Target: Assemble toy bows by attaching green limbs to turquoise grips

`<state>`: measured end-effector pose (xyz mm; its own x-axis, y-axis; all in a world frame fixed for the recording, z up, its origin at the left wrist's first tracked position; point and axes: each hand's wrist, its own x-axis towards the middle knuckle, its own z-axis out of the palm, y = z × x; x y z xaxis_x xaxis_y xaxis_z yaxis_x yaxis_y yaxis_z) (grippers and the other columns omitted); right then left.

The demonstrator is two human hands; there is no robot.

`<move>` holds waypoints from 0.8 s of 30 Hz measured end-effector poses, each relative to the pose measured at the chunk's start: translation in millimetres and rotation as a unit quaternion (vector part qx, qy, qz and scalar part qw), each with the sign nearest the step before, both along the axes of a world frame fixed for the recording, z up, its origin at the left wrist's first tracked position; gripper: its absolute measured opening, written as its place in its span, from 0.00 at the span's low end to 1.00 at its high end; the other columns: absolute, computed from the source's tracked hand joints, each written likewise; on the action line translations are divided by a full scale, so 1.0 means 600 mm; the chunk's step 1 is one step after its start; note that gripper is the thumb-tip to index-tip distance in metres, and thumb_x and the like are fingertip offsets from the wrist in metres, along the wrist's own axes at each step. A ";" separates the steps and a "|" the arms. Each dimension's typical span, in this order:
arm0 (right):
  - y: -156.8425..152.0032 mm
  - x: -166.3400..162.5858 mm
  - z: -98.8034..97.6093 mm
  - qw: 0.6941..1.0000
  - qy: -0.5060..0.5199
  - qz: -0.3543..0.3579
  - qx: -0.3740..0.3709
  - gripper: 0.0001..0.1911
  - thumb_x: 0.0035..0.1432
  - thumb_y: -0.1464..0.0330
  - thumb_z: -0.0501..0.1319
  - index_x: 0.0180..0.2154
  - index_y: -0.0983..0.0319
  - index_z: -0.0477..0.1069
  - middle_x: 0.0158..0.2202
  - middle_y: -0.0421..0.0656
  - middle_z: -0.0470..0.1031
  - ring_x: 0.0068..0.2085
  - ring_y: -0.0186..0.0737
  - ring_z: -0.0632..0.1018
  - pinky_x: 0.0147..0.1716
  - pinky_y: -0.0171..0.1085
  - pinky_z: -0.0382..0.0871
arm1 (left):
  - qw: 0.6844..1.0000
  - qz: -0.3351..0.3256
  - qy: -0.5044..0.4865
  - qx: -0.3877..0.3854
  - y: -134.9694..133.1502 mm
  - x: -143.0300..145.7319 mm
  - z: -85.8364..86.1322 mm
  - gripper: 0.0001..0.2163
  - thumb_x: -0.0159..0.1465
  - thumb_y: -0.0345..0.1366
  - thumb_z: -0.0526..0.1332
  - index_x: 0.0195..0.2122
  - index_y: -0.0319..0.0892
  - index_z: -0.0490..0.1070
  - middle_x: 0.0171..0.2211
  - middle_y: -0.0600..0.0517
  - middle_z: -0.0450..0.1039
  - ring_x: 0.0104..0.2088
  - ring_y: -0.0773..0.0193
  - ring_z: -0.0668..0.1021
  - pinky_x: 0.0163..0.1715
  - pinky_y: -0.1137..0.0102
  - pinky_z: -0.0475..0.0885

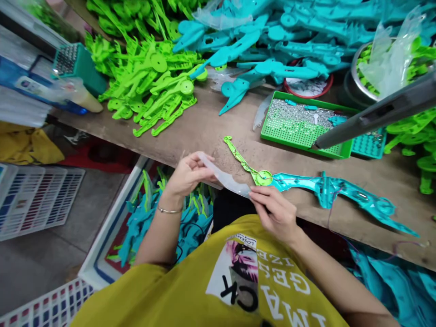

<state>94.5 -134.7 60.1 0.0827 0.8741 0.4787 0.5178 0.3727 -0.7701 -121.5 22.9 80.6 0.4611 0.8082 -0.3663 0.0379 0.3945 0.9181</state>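
Translucent, slightly curved plastic strip (pixel 225 180), slanting down rightward.

Strip (pixel 225 179) is frosted translucent plastic, matt; teal piece (pixel 340 193) and green parts (pixel 153 86) are glossy moulded plastic; bench (pixel 204 131) is bare rough wood, matt; tray (pixel 293 134) is perforated plastic holding shiny metal screws (pixel 299 113); bowl (pixel 350 91) is dull metal.

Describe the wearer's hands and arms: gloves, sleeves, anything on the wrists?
No gloves: left hand and right hand are bare, forearms uncovered. A thin metal bangle circles the left wrist. Short sleeves belong to a mustard-yellow T-shirt with white lettering and a printed picture.
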 end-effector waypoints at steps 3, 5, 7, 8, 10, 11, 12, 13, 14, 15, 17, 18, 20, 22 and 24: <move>0.002 -0.025 -0.013 0.999 0.017 -0.046 -0.012 0.18 0.61 0.80 0.62 0.50 0.58 0.78 0.44 0.48 0.82 0.45 0.42 0.83 0.43 0.43 0.81 | 0.997 0.059 -0.025 -0.048 -0.024 0.038 -0.030 0.22 0.51 0.43 0.77 0.40 0.40 0.71 0.30 0.56 0.78 0.28 0.68 0.82 0.28 0.74 0.81; 0.010 -0.027 -0.016 0.996 0.033 -0.070 -0.038 0.16 0.62 0.78 0.61 0.47 0.57 0.79 0.43 0.47 0.83 0.44 0.41 0.84 0.43 0.42 0.82 | 0.997 0.042 -0.017 -0.061 -0.036 0.062 -0.042 0.21 0.52 0.44 0.76 0.40 0.39 0.71 0.31 0.56 0.77 0.29 0.69 0.81 0.29 0.75 0.82; 0.019 -0.016 -0.016 0.993 0.044 -0.089 -0.058 0.13 0.63 0.76 0.61 0.46 0.56 0.79 0.43 0.45 0.83 0.44 0.41 0.84 0.46 0.43 0.81 | 0.997 0.034 -0.011 -0.066 -0.039 0.079 -0.050 0.22 0.52 0.45 0.76 0.41 0.39 0.71 0.31 0.56 0.76 0.29 0.69 0.81 0.29 0.75 0.82; 0.024 -0.005 -0.015 0.992 0.045 -0.099 -0.064 0.12 0.64 0.75 0.62 0.45 0.56 0.79 0.43 0.45 0.83 0.45 0.41 0.84 0.47 0.43 0.81 | 0.997 0.040 -0.007 -0.065 -0.037 0.085 -0.054 0.23 0.53 0.46 0.76 0.41 0.39 0.69 0.31 0.56 0.76 0.29 0.68 0.81 0.28 0.75 0.81; 0.032 0.022 -0.013 0.988 0.043 -0.132 -0.068 0.10 0.64 0.73 0.62 0.44 0.57 0.78 0.44 0.45 0.83 0.47 0.42 0.83 0.50 0.45 0.79 | 0.997 0.052 0.004 -0.056 -0.028 0.091 -0.061 0.26 0.52 0.45 0.76 0.44 0.40 0.66 0.31 0.56 0.77 0.29 0.67 0.82 0.27 0.74 0.81; 0.036 0.036 -0.012 0.985 0.041 -0.151 -0.068 0.09 0.64 0.73 0.62 0.44 0.57 0.78 0.44 0.46 0.83 0.47 0.42 0.83 0.50 0.45 0.79 | 0.997 0.058 0.010 -0.049 -0.023 0.093 -0.064 0.27 0.52 0.44 0.76 0.46 0.41 0.64 0.31 0.56 0.77 0.28 0.66 0.82 0.26 0.74 0.81; 0.039 0.049 -0.012 0.983 0.040 -0.168 -0.069 0.08 0.64 0.72 0.62 0.43 0.58 0.78 0.43 0.46 0.83 0.47 0.43 0.83 0.50 0.45 0.79 | 0.997 0.061 0.016 -0.042 -0.019 0.095 -0.067 0.29 0.52 0.43 0.76 0.49 0.42 0.63 0.30 0.57 0.77 0.28 0.66 0.82 0.26 0.73 0.81; 0.042 0.061 -0.013 0.980 0.039 -0.179 -0.071 0.07 0.64 0.72 0.62 0.43 0.58 0.78 0.43 0.46 0.83 0.47 0.43 0.83 0.49 0.45 0.78 | 0.997 0.060 0.021 -0.037 -0.015 0.097 -0.070 0.31 0.52 0.42 0.76 0.51 0.42 0.61 0.30 0.57 0.77 0.27 0.66 0.82 0.26 0.72 0.81; 0.045 0.071 -0.014 0.979 0.037 -0.185 -0.072 0.07 0.64 0.72 0.62 0.42 0.59 0.78 0.42 0.46 0.83 0.47 0.43 0.83 0.49 0.45 0.78 | 0.997 0.060 0.025 -0.035 -0.013 0.099 -0.072 0.32 0.52 0.41 0.75 0.53 0.42 0.60 0.29 0.58 0.77 0.27 0.66 0.82 0.26 0.72 0.81; 0.047 0.077 -0.016 0.979 0.035 -0.186 -0.075 0.06 0.64 0.72 0.62 0.41 0.59 0.78 0.42 0.46 0.82 0.46 0.43 0.82 0.49 0.45 0.78 | 0.997 0.059 0.027 -0.034 -0.013 0.101 -0.074 0.33 0.53 0.40 0.75 0.55 0.42 0.58 0.29 0.58 0.76 0.27 0.66 0.81 0.26 0.71 0.82; 0.051 0.085 -0.021 0.980 0.031 -0.182 -0.081 0.06 0.64 0.72 0.62 0.41 0.59 0.78 0.41 0.46 0.82 0.46 0.42 0.82 0.48 0.44 0.77 | 0.997 0.059 0.032 -0.035 -0.015 0.105 -0.077 0.36 0.54 0.39 0.74 0.59 0.42 0.56 0.29 0.58 0.76 0.27 0.65 0.82 0.27 0.71 0.82; 0.053 0.086 -0.023 0.980 0.030 -0.180 -0.083 0.06 0.64 0.72 0.62 0.41 0.59 0.77 0.41 0.45 0.82 0.46 0.42 0.82 0.48 0.44 0.77 | 0.997 0.059 0.033 -0.035 -0.017 0.108 -0.079 0.37 0.55 0.38 0.74 0.61 0.43 0.54 0.29 0.59 0.76 0.27 0.65 0.82 0.28 0.70 0.82; 0.057 0.085 -0.028 0.980 0.030 -0.177 -0.089 0.06 0.64 0.72 0.62 0.41 0.59 0.77 0.41 0.46 0.82 0.45 0.42 0.82 0.48 0.44 0.76 | 0.997 0.060 0.035 -0.035 -0.021 0.111 -0.083 0.41 0.56 0.37 0.73 0.65 0.44 0.50 0.29 0.60 0.75 0.28 0.66 0.82 0.28 0.70 0.82; 0.060 0.084 -0.031 0.979 0.031 -0.174 -0.098 0.06 0.64 0.71 0.61 0.41 0.59 0.78 0.41 0.46 0.82 0.45 0.41 0.82 0.48 0.43 0.76 | 0.997 0.064 0.036 -0.032 -0.024 0.113 -0.088 0.44 0.57 0.36 0.73 0.68 0.46 0.45 0.29 0.61 0.73 0.27 0.66 0.81 0.29 0.70 0.82; 0.064 0.083 -0.033 0.979 0.031 -0.166 -0.111 0.06 0.65 0.70 0.61 0.41 0.60 0.78 0.42 0.46 0.82 0.45 0.42 0.82 0.48 0.43 0.76 | 0.997 0.068 0.038 -0.028 -0.024 0.113 -0.093 0.46 0.57 0.35 0.72 0.70 0.46 0.43 0.29 0.61 0.72 0.27 0.67 0.81 0.30 0.70 0.82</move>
